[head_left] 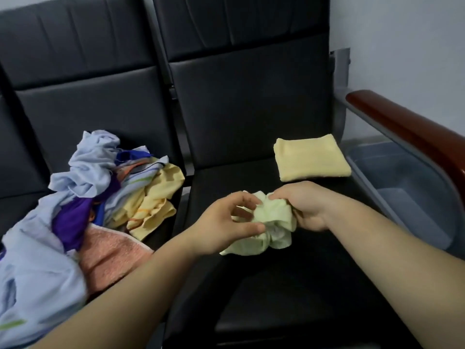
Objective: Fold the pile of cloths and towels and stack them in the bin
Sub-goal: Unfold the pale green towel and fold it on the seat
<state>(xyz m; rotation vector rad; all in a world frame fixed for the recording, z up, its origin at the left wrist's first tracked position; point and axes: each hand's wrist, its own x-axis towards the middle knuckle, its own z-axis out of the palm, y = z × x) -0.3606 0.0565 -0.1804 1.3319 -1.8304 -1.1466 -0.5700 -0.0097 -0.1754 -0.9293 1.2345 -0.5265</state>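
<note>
As left hand [226, 224] and right hand [305, 207] pinch, pale-green cloth [273, 216] bunches.

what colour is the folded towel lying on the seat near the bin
Pale yellow, plain with no pattern; the folded towel shows best in the head view.

Your left hand [226, 224] and right hand [308, 209] both pinch a crumpled pale green cloth [275, 224], held low over the black padded surface [226, 172]. A folded yellow towel [310, 159] lies flat beyond your right hand, near the surface's right edge. A grey bin [407, 190] sits just past that edge, below the brown armrest [412, 132]. The unfolded pile [95, 187] is heaped to your left: light blue, purple and yellow cloths, with a peach towel [110, 255] on the near side.
</note>
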